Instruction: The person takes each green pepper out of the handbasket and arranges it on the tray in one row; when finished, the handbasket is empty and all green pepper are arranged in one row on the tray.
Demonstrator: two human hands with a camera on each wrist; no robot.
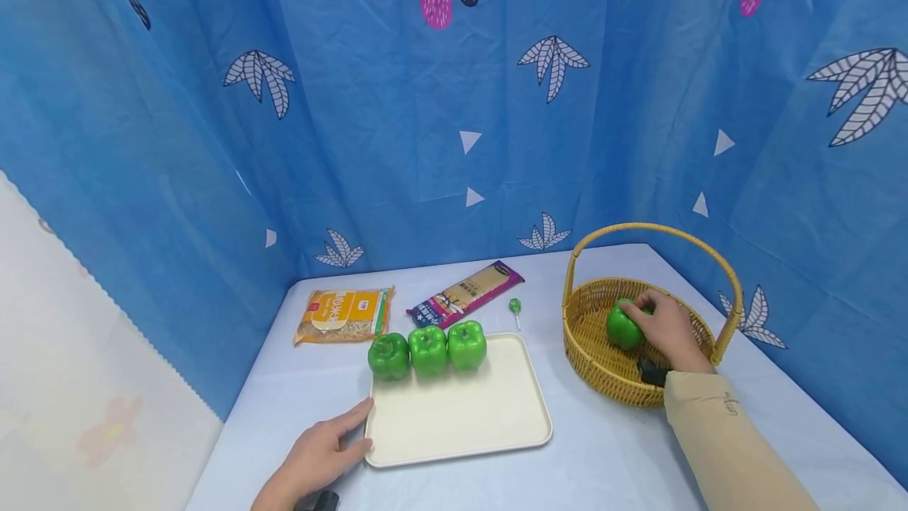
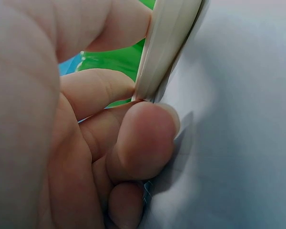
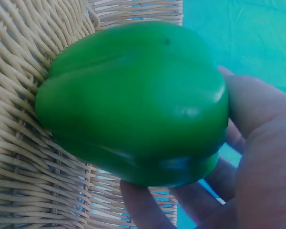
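Inside the wicker basket point(image 1: 603, 371), my right hand point(image 1: 670, 327) grips a green bell pepper point(image 1: 622, 328) from above. In the right wrist view that pepper point(image 3: 138, 105) lies against the woven wall, with the thumb and fingers round its near end. My left hand point(image 1: 317, 448) touches the left edge of a cream tray point(image 1: 461, 424) with extended fingers. Its fingertips meet the tray's outer rim point(image 2: 164, 47) in the left wrist view. Three more green bell peppers point(image 1: 428, 351) stand in a row along the tray's back left edge.
Behind the tray lie an orange bag of grain point(image 1: 345, 315) and a purple-edged packet point(image 1: 466, 294). A small green lollipop-like item point(image 1: 515, 307) sits between packet and basket. The basket's tall handle point(image 1: 653, 227) arches over it. A blue curtain point(image 1: 397, 140) hangs behind the table.
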